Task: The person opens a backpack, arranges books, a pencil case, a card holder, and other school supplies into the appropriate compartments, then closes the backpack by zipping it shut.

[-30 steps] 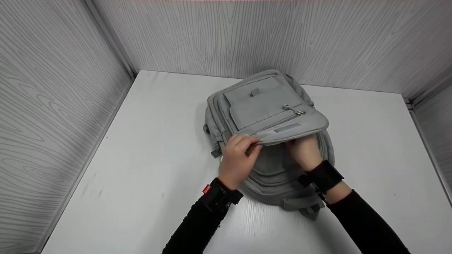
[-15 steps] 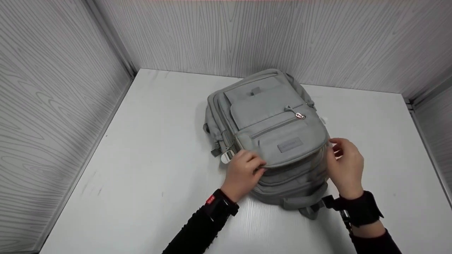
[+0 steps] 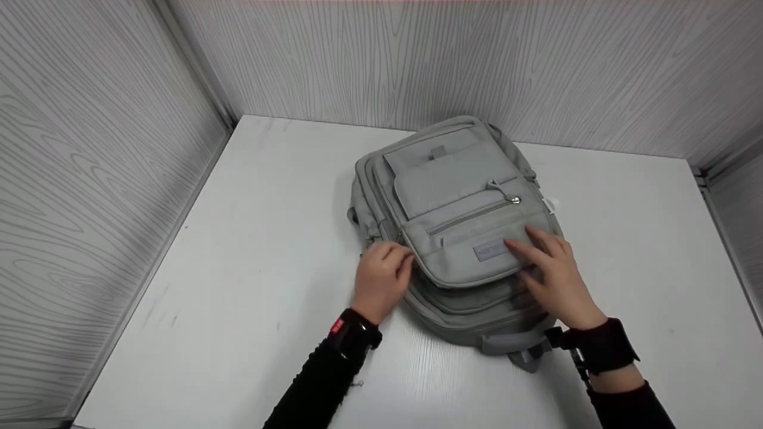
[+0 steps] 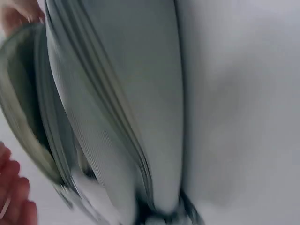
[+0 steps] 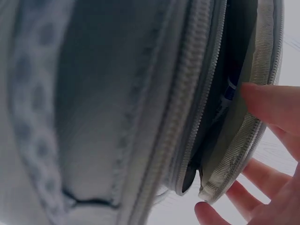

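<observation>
A grey backpack [image 3: 459, 173] lies on its back on the white table, its top handle [image 3: 515, 341] towards me. The front pocket's zipper is undone, and its flap [image 3: 477, 262] gapes. My right hand [image 3: 554, 280] holds the flap's edge, thumb on the inner lining and fingers on the outside. At the pocket's left side, my left hand [image 3: 381, 280] is bent near the zipper edge; the left wrist view shows its fingertips [image 4: 16, 192] apart from the bag, holding nothing. Inside the pocket lies a blue-and-white item [image 5: 229, 91], mostly hidden.
The white table [image 3: 268, 238] is bounded by a wood-grain back wall [image 3: 381, 65] and side walls. A metal zipper pull [image 3: 514, 199] lies on the bag's front. A white tag [image 3: 549, 205] shows at its right side.
The lifted flap has come down over the pocket. My right hand has come out from under it, passed to the right, then moved onto its edge. My left hand has shifted slightly left.
</observation>
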{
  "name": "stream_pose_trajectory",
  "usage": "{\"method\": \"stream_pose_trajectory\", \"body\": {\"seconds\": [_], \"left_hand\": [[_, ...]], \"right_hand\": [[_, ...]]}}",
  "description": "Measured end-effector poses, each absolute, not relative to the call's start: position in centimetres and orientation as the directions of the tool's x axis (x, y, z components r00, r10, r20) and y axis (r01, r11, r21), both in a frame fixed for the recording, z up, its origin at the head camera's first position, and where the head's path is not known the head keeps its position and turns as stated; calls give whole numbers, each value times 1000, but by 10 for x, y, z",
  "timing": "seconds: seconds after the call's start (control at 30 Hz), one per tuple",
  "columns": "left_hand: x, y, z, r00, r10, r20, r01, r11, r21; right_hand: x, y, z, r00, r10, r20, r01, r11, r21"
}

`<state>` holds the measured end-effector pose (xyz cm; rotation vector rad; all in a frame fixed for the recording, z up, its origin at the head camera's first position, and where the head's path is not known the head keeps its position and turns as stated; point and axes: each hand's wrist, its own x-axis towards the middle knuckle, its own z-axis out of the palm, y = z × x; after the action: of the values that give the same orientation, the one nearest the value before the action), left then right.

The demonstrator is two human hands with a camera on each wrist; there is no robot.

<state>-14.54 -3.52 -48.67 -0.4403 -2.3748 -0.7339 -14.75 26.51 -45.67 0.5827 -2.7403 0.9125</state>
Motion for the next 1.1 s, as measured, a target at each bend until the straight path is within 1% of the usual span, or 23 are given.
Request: {"method": "stream_pose_trajectory", "body": {"seconds": [0.13,0.2,0.27,0.33,0.47,0.57,0.67,0.87,1.1], "left_hand": [[-162,-51,-489,-866,49,498,274,880,389],[-166,-55,-491,-901,37,432,224,893,391],[-168,-55,-493,-915,28,403,205,892,402],[-169,-54,-495,-914,25,405,203,893,402],[-169,-51,-496,-880,41,473,239,899,366],[-165,-47,-497,-867,59,494,256,904,343],[-158,-44,-498,-871,73,487,265,903,339],[-140,-40,-500,-878,102,467,301,877,374],[-110,-30,-499,-893,122,433,342,808,479]], "right_hand": [[-148,264,-460,-902,-295,317,-425,739,-523],[-148,263,-461,-892,-294,343,-440,741,-508],[-149,262,-463,-874,-300,382,-465,743,-481],[-149,262,-465,-854,-315,414,-493,745,-450],[-150,260,-467,-823,-370,431,-537,756,-376],[-150,259,-468,-827,-392,404,-537,765,-356],[-148,257,-469,-839,-388,381,-523,768,-370],[-146,255,-470,-838,-378,394,-524,760,-385],[-146,254,-472,-831,-377,409,-529,763,-372]]}}
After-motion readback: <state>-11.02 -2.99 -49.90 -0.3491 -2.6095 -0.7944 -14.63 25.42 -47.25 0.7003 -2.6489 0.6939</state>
